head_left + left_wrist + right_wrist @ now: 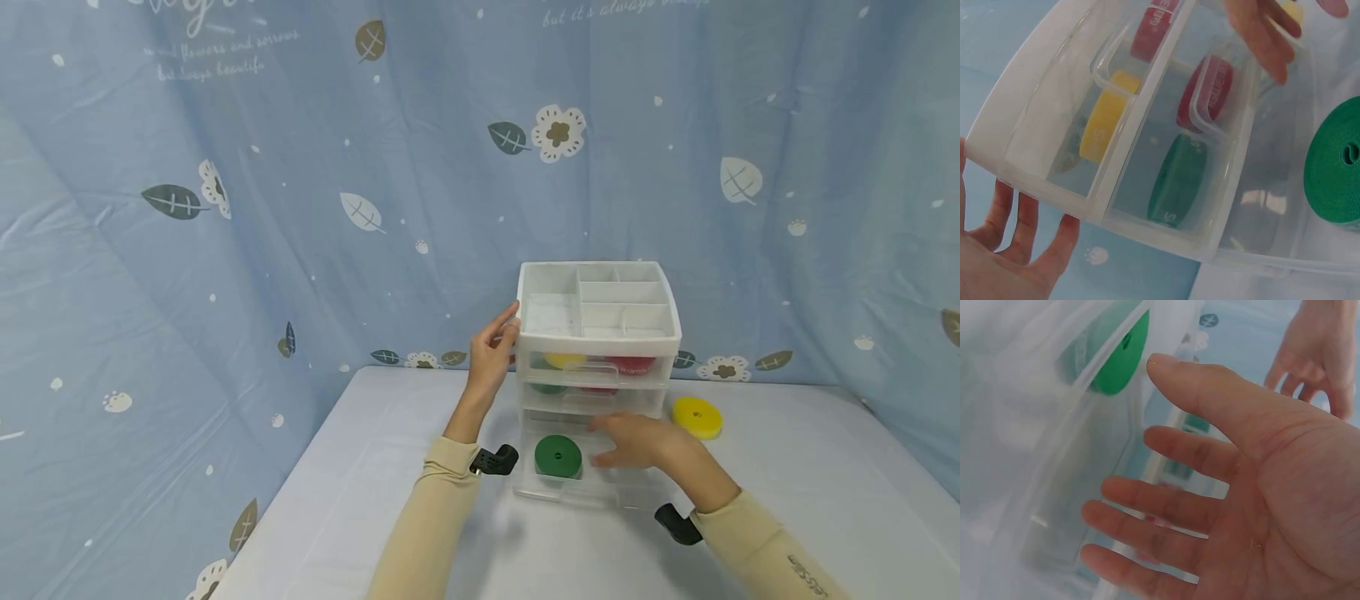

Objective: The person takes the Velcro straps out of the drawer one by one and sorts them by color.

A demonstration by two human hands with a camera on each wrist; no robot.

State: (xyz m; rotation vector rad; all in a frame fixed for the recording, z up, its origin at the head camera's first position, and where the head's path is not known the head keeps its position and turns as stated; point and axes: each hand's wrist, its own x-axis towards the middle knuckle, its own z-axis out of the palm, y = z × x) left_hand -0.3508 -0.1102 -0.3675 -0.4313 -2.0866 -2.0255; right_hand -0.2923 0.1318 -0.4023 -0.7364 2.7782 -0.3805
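Note:
A white drawer unit point(597, 344) with clear drawers stands on the table, its bottom drawer point(540, 493) pulled out. Inside that drawer, on the left, a green roll point(558, 457) of wound strap or tape lies flat. My left hand point(491, 354) touches the unit's upper left side with its fingertips. Over the right part of the open drawer is my right hand point(641, 442), fingers spread and holding nothing. Through the two upper drawer fronts show a yellow roll point(1110, 117), red rolls point(1205, 94) and a green roll point(1178, 179), on edge in the left wrist view.
Another yellow roll point(697, 417) lies on the white tabletop point(795, 492), right of the unit. The unit's top tray point(551, 312) is divided into several compartments. Behind the table hangs a blue patterned cloth point(442, 167).

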